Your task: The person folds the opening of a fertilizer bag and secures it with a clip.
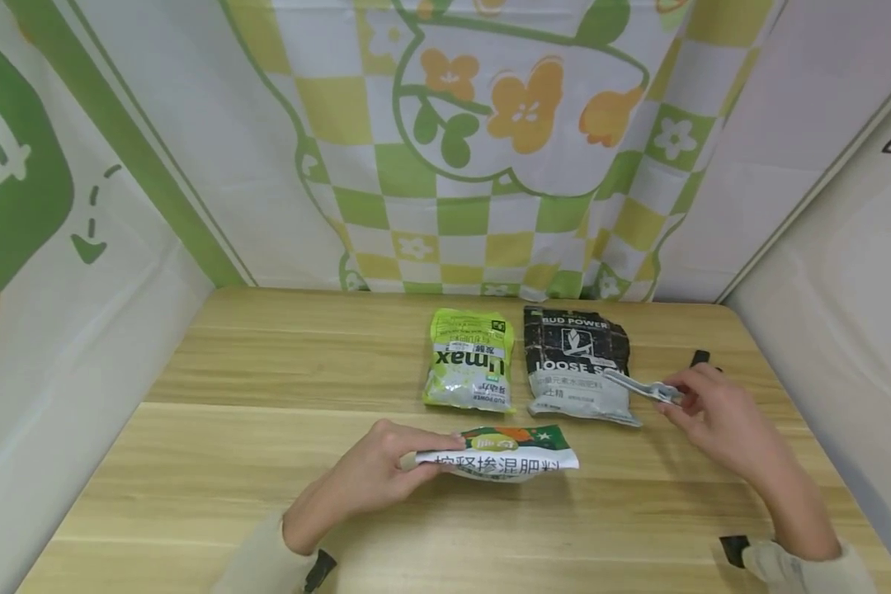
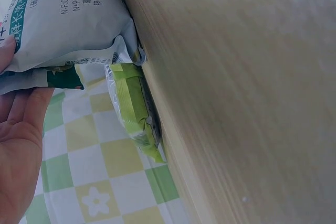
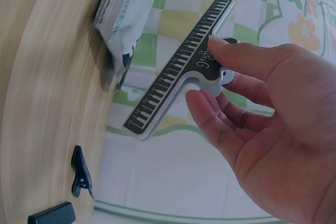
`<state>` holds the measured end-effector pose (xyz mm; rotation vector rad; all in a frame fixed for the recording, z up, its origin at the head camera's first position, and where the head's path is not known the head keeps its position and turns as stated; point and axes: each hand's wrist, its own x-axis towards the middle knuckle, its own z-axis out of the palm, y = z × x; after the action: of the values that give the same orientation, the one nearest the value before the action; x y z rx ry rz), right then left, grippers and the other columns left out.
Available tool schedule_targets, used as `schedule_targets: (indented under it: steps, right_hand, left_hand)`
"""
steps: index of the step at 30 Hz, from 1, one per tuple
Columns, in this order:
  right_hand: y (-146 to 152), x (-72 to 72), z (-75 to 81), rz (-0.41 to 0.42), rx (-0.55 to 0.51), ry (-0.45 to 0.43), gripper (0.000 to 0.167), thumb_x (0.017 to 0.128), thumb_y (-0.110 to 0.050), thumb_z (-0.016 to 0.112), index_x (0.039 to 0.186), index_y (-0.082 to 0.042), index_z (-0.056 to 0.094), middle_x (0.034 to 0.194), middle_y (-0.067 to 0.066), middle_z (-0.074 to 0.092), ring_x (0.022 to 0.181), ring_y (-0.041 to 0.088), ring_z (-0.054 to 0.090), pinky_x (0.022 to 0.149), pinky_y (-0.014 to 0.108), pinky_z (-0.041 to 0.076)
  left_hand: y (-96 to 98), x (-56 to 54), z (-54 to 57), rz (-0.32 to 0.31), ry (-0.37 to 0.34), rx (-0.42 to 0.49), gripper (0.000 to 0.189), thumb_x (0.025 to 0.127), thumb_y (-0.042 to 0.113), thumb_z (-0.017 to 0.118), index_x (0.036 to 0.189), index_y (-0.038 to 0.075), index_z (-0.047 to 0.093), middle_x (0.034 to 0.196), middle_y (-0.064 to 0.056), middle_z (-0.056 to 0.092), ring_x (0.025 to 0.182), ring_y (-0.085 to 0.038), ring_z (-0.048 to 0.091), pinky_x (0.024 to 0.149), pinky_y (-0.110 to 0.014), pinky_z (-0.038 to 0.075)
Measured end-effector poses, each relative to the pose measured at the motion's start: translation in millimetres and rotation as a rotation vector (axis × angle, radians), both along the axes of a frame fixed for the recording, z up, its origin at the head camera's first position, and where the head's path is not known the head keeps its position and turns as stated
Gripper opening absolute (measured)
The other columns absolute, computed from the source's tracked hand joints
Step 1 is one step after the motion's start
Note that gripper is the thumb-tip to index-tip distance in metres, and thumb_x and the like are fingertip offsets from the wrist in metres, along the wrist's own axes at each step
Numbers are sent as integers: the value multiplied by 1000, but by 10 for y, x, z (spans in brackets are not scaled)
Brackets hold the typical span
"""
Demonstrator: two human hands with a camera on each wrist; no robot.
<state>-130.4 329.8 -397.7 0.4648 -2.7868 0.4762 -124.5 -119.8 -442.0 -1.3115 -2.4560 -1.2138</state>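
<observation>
Wood-grain table [image 1: 282,363], checkered cloth [image 1: 490,216] behind; right fingers [image 3: 210,120] pinch clip [image 3: 179,67].

- The head view looks forward and down from above the person's side of the tabletop [image 1: 252,355]; standing farthest back, it takes in both hands, the checkered cloth [image 1: 483,219] behind and the walls at either side.
- The left wrist view looks from close by the left grip [image 1: 386,462] toward the cloth, turned sideways so the tabletop fills the right of the picture; the white bag [image 2: 68,24] looms near.
- The right wrist view, also turned sideways, has the tabletop at left and faces the cloth past the right grip [image 3: 289,114] and piano-key clip [image 3: 181,64], both close.
- Head and left wrist share the green bag [image 1: 469,363]; head and right wrist share the clip; all three share the cloth.
</observation>
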Motion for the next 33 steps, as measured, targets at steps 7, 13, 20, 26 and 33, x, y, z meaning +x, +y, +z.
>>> schedule_targets:
  steps: [7,13,20,26,33]
  right_hand:
    - [-86,52,60,39,7,71,30,79,-8,90,104,-5,75,88,0,64,71,9,62,61,28,53]
    - [-203,106,137,101,-10,121,34,76,-4,90,106,-8,75,100,4,71,76,21,72,63,31,59]
    - [-345,119,258,175,-19,191,40,75,-3,90,112,-11,76,100,0,69,78,19,69,59,29,55]
    - [-463,166,356,245,-46,248,34,79,-9,90,110,-13,76,100,-3,65,79,18,70,65,25,59]
    - [-593,222,411,292,-60,287,56,105,-58,45,110,-12,76,100,-2,64,79,16,66,67,14,51]
  left_hand:
    - [-2,-3,9,-1,5,-5,29,92,11,80,121,13,79,121,-7,79,107,-21,79,89,-32,65]
    - [10,-11,6,-14,-9,-6,30,92,9,81,121,12,79,122,-8,79,109,-23,78,92,-32,64]
    - [15,-12,9,-11,-5,-6,30,92,10,80,122,12,79,122,-8,79,109,-23,78,91,-32,64]
    - [14,-24,12,-5,-6,-13,30,92,10,80,122,12,79,122,-7,79,109,-21,78,91,-30,64]
    - [-5,2,19,6,-32,-20,30,92,11,81,122,13,79,123,-7,78,110,-21,78,91,-32,64]
